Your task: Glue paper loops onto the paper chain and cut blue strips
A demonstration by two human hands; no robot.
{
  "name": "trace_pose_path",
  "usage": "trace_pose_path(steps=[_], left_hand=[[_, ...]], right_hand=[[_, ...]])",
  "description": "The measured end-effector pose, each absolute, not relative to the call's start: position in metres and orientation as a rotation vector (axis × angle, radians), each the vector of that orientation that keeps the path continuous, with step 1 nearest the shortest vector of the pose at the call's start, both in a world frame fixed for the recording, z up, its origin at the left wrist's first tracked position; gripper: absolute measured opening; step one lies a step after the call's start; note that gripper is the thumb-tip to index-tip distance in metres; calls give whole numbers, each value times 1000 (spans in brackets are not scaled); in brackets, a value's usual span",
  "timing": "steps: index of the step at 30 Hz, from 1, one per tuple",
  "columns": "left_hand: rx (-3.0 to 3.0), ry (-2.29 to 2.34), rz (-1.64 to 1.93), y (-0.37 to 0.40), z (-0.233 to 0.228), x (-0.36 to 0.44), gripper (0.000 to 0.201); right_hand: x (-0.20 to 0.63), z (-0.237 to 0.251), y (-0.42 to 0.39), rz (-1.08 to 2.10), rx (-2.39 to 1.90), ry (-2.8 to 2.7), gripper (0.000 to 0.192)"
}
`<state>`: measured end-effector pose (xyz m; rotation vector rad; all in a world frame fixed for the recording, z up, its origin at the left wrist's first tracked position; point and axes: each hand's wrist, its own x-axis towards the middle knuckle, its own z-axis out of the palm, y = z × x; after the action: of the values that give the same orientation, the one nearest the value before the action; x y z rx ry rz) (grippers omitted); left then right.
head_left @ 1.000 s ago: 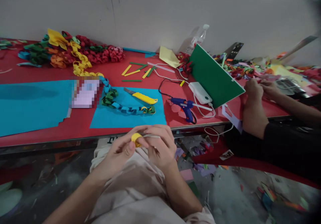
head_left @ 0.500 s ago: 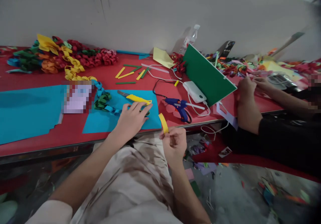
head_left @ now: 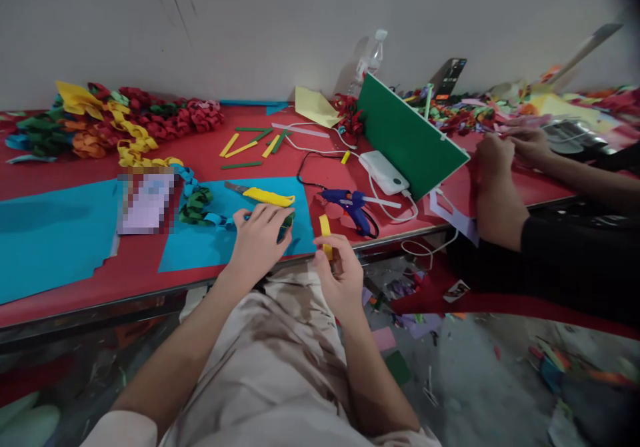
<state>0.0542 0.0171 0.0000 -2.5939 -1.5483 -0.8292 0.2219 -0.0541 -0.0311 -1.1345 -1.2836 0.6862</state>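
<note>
My left hand (head_left: pixel 263 237) is curled over the blue paper sheet (head_left: pixel 200 257), closed on the end of a paper chain (head_left: pixel 197 205) of green and blue links. A dark green link shows between its thumb and fingers. Just beyond the fingertips lies a yellow utility knife (head_left: pixel 267 197), blade out to the left. At the table's front edge my right hand (head_left: pixel 343 273) has thumb and forefinger apart. Behind that forefinger a yellow paper strip (head_left: pixel 325 225) stands out over the table edge, partly covered by the finger. A blue glue gun (head_left: pixel 350 205) with a white glue stick lies beyond it.
Green and yellow strips (head_left: pixel 245 147) lie farther back. A white power bank (head_left: pixel 384 172) with cables leans near a green board (head_left: pixel 407 137). Heaped paper chains (head_left: pixel 145 110) and a blurred-out phone-like object (head_left: pixel 147 203) are left. A co-worker's hands (head_left: pixel 500 150) work at right.
My right thumb and forefinger have spread from their pinch on the yellow strip, which now sits upright behind the forefinger. My left hand stays at the chain. The view has shifted slightly.
</note>
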Motion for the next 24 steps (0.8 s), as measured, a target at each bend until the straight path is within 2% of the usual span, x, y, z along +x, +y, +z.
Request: trace_pose_path(steps=[2, 7, 11, 17, 24], left_hand=[[-2639, -1509, -892, 14, 4, 47, 28], [-2657, -1528, -1025, 4, 4, 19, 35], [-2705, -1435, -1120, -3, 1, 1, 18], [-2733, -1381, -1264, -7, 0, -10, 17], [-2617, -1456, -1524, -5, -3, -9, 24]], right_hand=[[222, -29, -53, 632, -1167, -1260, 2], [220, -29, -47, 721, -1136, -1205, 16], [215, -23, -42, 750, -1163, -1267, 25], [209, -10, -42, 866, -1124, -1315, 24], [207, -2, -40, 836, -1083, -1438, 47]])
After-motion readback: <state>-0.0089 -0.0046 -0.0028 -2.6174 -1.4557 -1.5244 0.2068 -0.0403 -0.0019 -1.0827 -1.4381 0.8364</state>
